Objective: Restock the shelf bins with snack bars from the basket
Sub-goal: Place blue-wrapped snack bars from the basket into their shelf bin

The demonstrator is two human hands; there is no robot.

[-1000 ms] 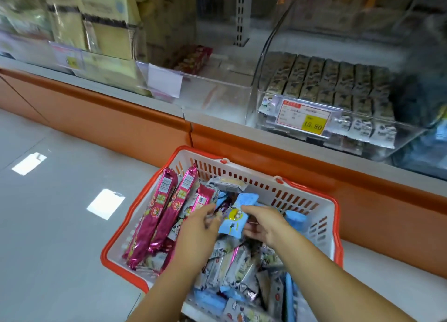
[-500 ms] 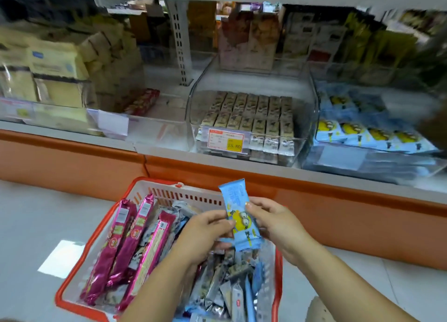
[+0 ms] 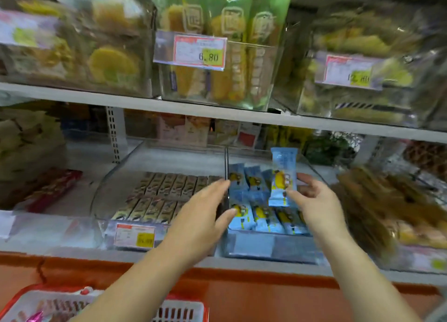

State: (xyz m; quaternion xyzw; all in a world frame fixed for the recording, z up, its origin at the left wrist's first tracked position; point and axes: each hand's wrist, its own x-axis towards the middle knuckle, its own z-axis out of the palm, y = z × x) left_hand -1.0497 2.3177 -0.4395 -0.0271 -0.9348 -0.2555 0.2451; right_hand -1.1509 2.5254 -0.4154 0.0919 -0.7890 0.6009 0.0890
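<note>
My right hand [image 3: 312, 200] pinches a light blue snack bar [image 3: 282, 176] with a yellow cartoon figure, held upright over a clear shelf bin [image 3: 273, 246] that holds rows of the same blue bars [image 3: 256, 215]. My left hand [image 3: 205, 215] reaches forward with straight fingers, its fingertips at the bin's left wall, holding nothing. The red and white basket [image 3: 179, 309] shows at the bottom left edge, with pink wrappers just visible inside.
A clear bin [image 3: 108, 200] of brown and white bars [image 3: 164, 195] stands left of the blue one, with a price tag [image 3: 134, 234] in front. Brown packets [image 3: 387, 200] fill the bin to the right. The upper shelf [image 3: 217, 111] carries bagged yellow cakes [image 3: 217, 55].
Both hands rose from the basket to the shelf. My left hand let go of the blue bar, which my right hand alone carried up over the blue bin.
</note>
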